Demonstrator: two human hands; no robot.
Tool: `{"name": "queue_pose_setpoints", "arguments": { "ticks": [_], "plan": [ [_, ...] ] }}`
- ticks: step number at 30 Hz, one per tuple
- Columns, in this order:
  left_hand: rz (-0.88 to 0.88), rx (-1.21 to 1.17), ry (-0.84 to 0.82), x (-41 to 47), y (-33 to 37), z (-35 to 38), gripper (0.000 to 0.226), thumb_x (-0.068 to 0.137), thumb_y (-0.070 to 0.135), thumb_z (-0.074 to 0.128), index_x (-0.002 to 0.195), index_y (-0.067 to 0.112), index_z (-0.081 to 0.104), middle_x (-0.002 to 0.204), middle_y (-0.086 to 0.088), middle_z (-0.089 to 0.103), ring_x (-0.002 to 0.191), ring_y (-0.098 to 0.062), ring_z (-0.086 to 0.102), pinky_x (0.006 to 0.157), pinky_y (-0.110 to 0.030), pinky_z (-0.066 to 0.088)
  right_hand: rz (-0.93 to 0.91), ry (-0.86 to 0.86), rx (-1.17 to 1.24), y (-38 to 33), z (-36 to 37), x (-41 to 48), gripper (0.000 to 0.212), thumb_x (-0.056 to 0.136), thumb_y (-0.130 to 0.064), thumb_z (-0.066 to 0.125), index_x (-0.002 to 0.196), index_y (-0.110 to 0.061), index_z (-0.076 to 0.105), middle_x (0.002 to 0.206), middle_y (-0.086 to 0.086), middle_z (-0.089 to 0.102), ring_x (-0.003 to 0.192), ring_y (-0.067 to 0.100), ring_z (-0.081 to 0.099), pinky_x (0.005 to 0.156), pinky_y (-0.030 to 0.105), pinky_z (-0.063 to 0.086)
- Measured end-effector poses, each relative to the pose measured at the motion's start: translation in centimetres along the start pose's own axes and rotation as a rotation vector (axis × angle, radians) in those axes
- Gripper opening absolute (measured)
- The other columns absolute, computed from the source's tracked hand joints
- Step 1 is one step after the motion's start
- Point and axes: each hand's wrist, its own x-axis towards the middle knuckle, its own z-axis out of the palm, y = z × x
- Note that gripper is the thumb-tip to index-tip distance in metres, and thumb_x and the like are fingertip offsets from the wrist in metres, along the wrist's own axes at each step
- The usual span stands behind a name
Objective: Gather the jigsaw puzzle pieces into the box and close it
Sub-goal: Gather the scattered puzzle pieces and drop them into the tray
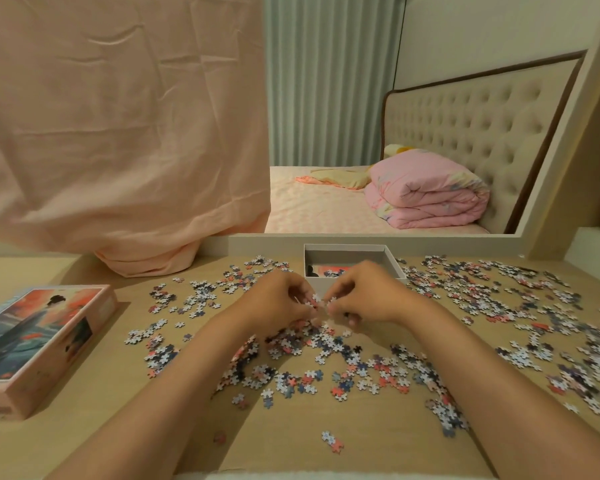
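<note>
Tabletop (84, 427) is strewn with puzzle pieces (326, 344); a few are pinched by left hand (278, 303) and right hand (364, 296), just before the open box (394, 263), right hand nearer.

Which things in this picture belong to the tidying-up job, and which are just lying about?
Belong to the job:
- puzzle pieces scattered on the table
- open box behind the hands
- lid, lying apart at the left
- left hand and right hand, pinching pieces

Just lying about:
- pink cloth
- mirror
</note>
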Motion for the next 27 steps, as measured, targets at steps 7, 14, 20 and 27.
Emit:
{"name": "queue_pose_setpoints", "arguments": {
  "ticks": [7, 14, 20, 27],
  "plan": [
    [0.065, -0.146, 0.176, 5.3, 3.4, -1.1, 0.011, 0.081, 0.006, 0.076, 0.083, 0.011, 0.066, 0.072, -0.009, 0.069, 0.059, -0.014, 0.067, 0.060, -0.024, 0.055, -0.080, 0.428, 0.047, 1.3, -4.1, 2.1, 0.005, 0.082, -0.017, 0.078, 0.083, -0.021, 0.078, 0.071, -0.006, 0.070, 0.052, 0.006, 0.060, 0.056, 0.018, 0.047],
    [0.085, 0.120, 0.122, 9.5, 3.1, 1.4, 0.014, 0.087, 0.019, 0.071, 0.100, 0.012, 0.070, 0.087, -0.002, 0.069, 0.069, -0.009, 0.063, 0.060, -0.013, 0.047, -0.018, 0.325, -0.163, 3.8, -3.2, 4.2, 0.021, 0.095, -0.025, 0.065, 0.109, -0.013, 0.075, 0.105, 0.008, 0.073, 0.099, 0.023, 0.065, 0.083, 0.031, 0.049],
    [0.127, 0.363, 0.116, 8.8, 1.5, 1.8, 0.033, 0.094, 0.040, 0.060, 0.121, 0.023, 0.067, 0.114, 0.006, 0.068, 0.100, -0.014, 0.060, 0.088, -0.035, 0.049, -0.038, 0.343, -0.232, 4.5, -3.1, 4.7, 0.026, 0.098, -0.027, 0.059, 0.119, -0.020, 0.072, 0.119, 0.003, 0.071, 0.107, 0.022, 0.063, 0.095, 0.036, 0.049],
    [0.165, 0.381, 0.095, 7.3, -0.3, 2.2, 0.035, 0.097, 0.046, 0.049, 0.121, 0.028, 0.067, 0.116, 0.003, 0.063, 0.108, -0.019, 0.053, 0.093, -0.041, 0.045, -0.010, 0.426, -0.308, 4.3, -2.5, 4.3, 0.014, 0.091, -0.036, 0.068, 0.098, -0.030, 0.078, 0.096, -0.007, 0.075, 0.086, 0.016, 0.065, 0.072, 0.029, 0.051]
  ]
}}
